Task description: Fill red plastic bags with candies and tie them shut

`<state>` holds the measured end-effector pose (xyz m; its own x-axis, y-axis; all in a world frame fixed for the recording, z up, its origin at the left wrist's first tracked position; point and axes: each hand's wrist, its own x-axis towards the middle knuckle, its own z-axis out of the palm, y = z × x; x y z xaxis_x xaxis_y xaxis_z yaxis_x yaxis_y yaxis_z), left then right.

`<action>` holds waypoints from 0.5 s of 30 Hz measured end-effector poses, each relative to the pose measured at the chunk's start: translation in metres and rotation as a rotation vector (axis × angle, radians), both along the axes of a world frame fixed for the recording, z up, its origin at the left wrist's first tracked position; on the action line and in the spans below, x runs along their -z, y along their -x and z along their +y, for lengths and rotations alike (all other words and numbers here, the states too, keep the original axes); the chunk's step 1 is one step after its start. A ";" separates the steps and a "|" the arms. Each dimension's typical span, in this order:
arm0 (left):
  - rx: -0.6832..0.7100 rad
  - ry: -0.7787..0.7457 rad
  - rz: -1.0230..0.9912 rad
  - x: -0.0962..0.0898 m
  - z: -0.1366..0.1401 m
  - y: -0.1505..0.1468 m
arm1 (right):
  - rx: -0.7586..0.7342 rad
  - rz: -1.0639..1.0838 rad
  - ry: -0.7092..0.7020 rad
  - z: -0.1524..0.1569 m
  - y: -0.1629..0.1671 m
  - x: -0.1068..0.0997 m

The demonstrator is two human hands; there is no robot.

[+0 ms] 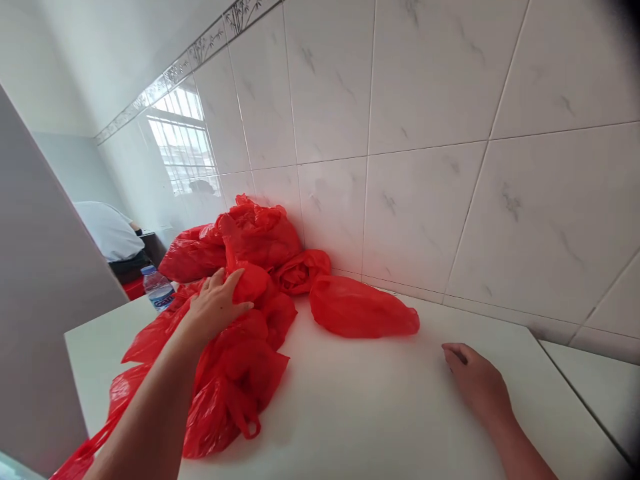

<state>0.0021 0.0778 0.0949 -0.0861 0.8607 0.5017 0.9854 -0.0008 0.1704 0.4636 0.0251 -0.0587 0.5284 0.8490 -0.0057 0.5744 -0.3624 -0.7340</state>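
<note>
My left hand (216, 303) lies over a heap of crumpled red plastic bags (235, 373), thumb apart from the fingers, touching the upper part of the heap. It does not close round any bag. Low on the heap, a bag's handle loop (251, 427) sticks out toward me. My right hand (477, 380) rests at the right on the white tabletop (360, 413), fingers curled in with nothing visible in them. Between the hands, nearer the wall, lies a separate puffed-up red plastic bag (363, 308), apart from both.
More full-looking red bags (260, 233) are piled against the tiled wall (425, 207). A water bottle (157, 288) with a blue cap stands behind the heap at left. A grey panel (40, 287) rises beyond the table's left edge. A person in white (110, 230) is partly visible behind it.
</note>
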 end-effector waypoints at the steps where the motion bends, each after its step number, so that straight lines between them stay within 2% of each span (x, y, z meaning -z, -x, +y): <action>1: -0.017 -0.021 0.019 0.001 -0.002 -0.006 | -0.001 -0.011 -0.009 0.000 0.001 0.000; 3: 0.003 -0.083 0.056 0.000 -0.009 -0.022 | -0.007 -0.021 -0.031 -0.001 0.002 -0.001; 5: 0.102 -0.164 0.061 -0.002 -0.015 -0.043 | -0.007 -0.019 -0.040 -0.001 0.003 -0.001; 7: 0.280 -0.176 0.002 0.003 -0.019 -0.070 | -0.003 -0.013 -0.033 -0.001 0.004 -0.001; 10: 0.585 -0.048 -0.254 0.031 -0.013 -0.116 | 0.000 -0.007 -0.037 -0.002 0.004 -0.001; 11: 0.601 -0.002 -0.389 0.044 -0.007 -0.132 | 0.000 -0.007 -0.044 -0.002 0.004 -0.001; 12: 0.541 0.034 -0.529 0.058 0.001 -0.146 | 0.002 -0.008 -0.053 -0.003 0.004 -0.002; 13: 0.419 0.056 -0.658 0.072 0.009 -0.159 | 0.005 -0.007 -0.060 -0.003 0.005 -0.003; 15: 0.256 0.057 -0.756 0.097 0.026 -0.179 | 0.029 -0.030 -0.094 -0.005 0.007 -0.005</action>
